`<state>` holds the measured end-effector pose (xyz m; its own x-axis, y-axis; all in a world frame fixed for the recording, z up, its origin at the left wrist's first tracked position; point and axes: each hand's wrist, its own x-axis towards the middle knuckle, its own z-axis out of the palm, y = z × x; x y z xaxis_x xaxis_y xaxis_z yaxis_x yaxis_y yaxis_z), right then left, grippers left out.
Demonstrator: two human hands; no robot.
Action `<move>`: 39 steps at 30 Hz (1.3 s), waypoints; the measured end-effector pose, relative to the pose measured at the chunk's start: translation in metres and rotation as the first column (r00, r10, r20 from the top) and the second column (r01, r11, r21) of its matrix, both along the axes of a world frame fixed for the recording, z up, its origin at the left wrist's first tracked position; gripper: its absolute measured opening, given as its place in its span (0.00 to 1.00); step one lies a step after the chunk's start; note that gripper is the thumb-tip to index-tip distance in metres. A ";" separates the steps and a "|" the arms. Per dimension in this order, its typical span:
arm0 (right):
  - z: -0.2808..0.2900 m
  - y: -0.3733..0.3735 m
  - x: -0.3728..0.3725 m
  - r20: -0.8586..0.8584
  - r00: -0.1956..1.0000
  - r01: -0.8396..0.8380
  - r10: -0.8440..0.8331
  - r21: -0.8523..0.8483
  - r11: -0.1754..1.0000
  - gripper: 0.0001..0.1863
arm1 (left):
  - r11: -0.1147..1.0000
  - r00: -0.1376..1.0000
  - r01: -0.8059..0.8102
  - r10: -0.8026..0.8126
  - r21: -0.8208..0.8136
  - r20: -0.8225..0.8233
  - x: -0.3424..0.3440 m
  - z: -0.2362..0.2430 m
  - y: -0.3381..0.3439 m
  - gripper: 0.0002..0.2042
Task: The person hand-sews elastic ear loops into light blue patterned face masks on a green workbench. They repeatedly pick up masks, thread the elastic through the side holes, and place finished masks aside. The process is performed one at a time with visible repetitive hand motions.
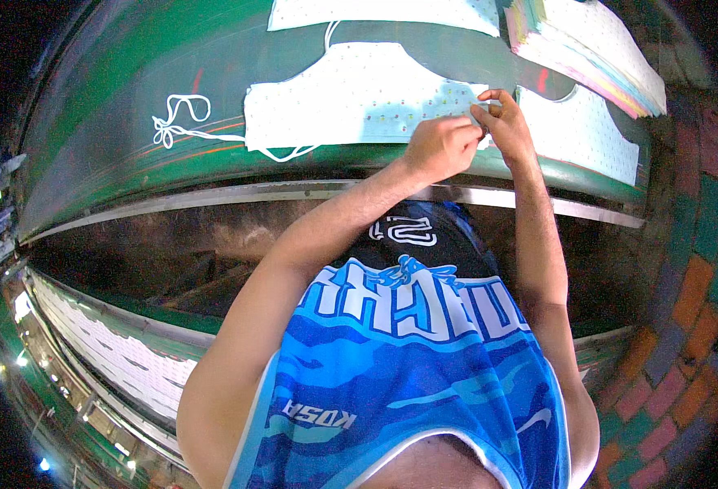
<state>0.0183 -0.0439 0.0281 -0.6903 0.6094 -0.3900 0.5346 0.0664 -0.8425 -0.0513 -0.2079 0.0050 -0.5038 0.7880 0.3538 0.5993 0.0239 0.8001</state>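
A pale fabric panel (326, 98) with small printed motifs lies flat on the green table, its top edge cut in a curve. Both hands meet at its right-hand corner. My left hand (443, 148) is closed, its fingertips pinched together over the corner. Facing it, my right hand (505, 129) is closed too, thumb and forefinger bent together just beside the panel's edge. What sits between the fingertips is too small to make out. A thin white cord (212, 134) runs from under the panel and ends in a loose tangle at the left.
Another cut panel (583, 134) lies right of my hands, and one more (383, 12) lies beyond. A thick stack of layered fabric pieces (591, 53) stands at the far right. The green table's (130, 98) pale front edge runs before me. A coloured brick floor (685, 293) is at right.
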 end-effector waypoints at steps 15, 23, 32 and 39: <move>0.121 -0.030 -0.086 -0.411 0.796 -0.413 0.445 0.170 0.895 0.18 | 0.734 -0.546 -0.583 -0.671 0.347 0.502 -0.047 -0.003 -0.067 0.47; 0.189 0.035 -0.028 -0.673 0.687 -0.309 0.274 0.071 0.948 0.19 | 0.488 -0.085 -0.797 -0.673 0.356 0.735 -0.096 -0.015 -0.098 0.18; 0.150 0.075 0.023 -0.500 0.843 -0.119 0.198 0.187 0.975 0.25 | 0.501 0.151 -0.811 -0.321 0.303 0.935 -0.146 0.026 -0.159 0.13; 0.124 0.096 0.009 -0.395 0.888 -0.154 0.235 0.226 0.962 0.23 | 0.686 0.403 -0.707 0.193 0.170 0.895 -0.193 0.022 -0.181 0.10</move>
<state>0.0275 0.0521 0.1524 -0.8758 0.4784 0.0636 0.0992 0.3076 -0.9463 -0.2441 -0.3888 0.0273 -0.9658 0.1953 -0.1704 -0.2404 -0.4292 0.8706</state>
